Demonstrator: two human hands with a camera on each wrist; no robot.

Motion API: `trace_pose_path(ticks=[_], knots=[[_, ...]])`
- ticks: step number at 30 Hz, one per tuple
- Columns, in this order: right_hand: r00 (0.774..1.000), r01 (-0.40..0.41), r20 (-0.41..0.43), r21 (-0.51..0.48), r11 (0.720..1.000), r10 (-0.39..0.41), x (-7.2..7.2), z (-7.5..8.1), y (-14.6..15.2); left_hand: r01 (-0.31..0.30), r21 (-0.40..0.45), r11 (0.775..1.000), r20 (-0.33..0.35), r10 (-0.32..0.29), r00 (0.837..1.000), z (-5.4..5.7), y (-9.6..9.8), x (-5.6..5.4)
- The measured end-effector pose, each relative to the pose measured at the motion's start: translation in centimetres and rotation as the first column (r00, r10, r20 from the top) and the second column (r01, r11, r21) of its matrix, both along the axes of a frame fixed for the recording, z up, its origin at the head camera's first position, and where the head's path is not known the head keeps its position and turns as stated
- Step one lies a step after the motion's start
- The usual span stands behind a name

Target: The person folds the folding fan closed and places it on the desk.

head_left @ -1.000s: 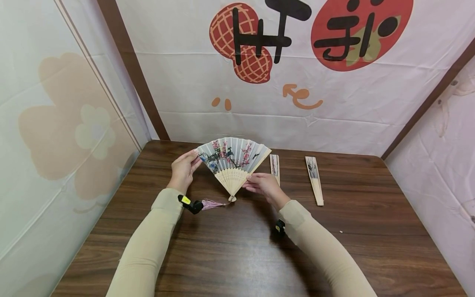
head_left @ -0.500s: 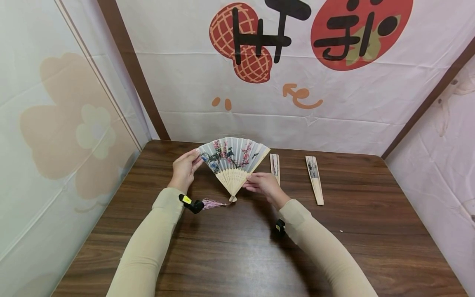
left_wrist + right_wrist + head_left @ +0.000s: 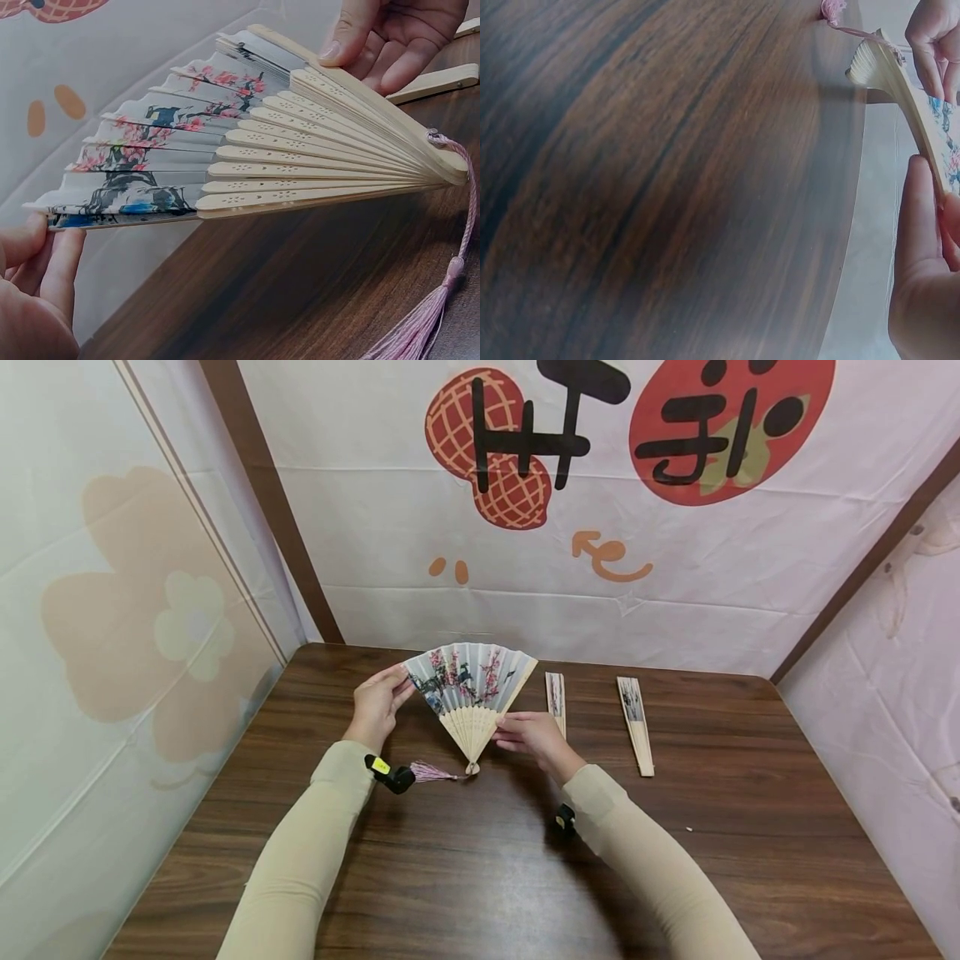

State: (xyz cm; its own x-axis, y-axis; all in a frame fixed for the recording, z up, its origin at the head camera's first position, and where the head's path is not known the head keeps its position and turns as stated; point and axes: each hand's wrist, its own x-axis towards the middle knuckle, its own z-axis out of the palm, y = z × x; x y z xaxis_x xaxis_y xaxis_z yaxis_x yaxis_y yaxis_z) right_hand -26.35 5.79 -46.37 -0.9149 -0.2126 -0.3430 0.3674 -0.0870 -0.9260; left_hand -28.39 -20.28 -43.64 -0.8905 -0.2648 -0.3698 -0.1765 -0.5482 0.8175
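Observation:
A spread folding fan point(image 3: 468, 681) with pale wooden ribs and a blossom-printed leaf is held upright between both hands over the table. My left hand point(image 3: 377, 702) pinches the outer left edge near its top corner. Lower down, my right hand point(image 3: 536, 735) pinches the right guard stick between thumb and fingers. From the pivot hangs a pink tassel point(image 3: 420, 322), trailing to the left in the head view. The left wrist view shows the ribs bunched closer near the right hand's thumb point(image 3: 341, 45).
Two folded fans lie on the brown wooden table point(image 3: 465, 877) to the right: one fan point(image 3: 556, 693) partly behind the right hand, another fan point(image 3: 636, 725) further right. A tiny white bit point(image 3: 689, 829) lies near the right forearm. A printed cloth point(image 3: 465, 602) backs the table.
The fan has narrowed a little, its right edge coming inward and its top dipping slightly. My left hand has moved a little to the right; the right hand stays nearly in place.

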Motion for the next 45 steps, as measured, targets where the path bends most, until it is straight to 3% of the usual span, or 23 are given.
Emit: trace_pose_path(ticks=[14, 31, 45], knots=[[0.998, 0.026, 0.053, -0.041, 0.999, -0.024, -0.01, -0.41, -0.15, 0.016, -0.041, 0.999, 0.006, -0.015, 1.0, -0.62, 0.18, -0.3], [0.999, 0.003, 0.05, -0.062, 0.998, 0.0, 0.04, -0.36, -0.26, 0.016, -0.017, 1.0, -0.062, -0.017, 0.998, -0.71, 0.68, -0.21], [0.999, -0.025, 0.036, -0.041, 0.999, 0.027, 0.26, -0.26, -0.25, 0.025, -0.028, 0.999, -0.043, -0.026, 0.999, -0.72, 0.86, -0.18]])
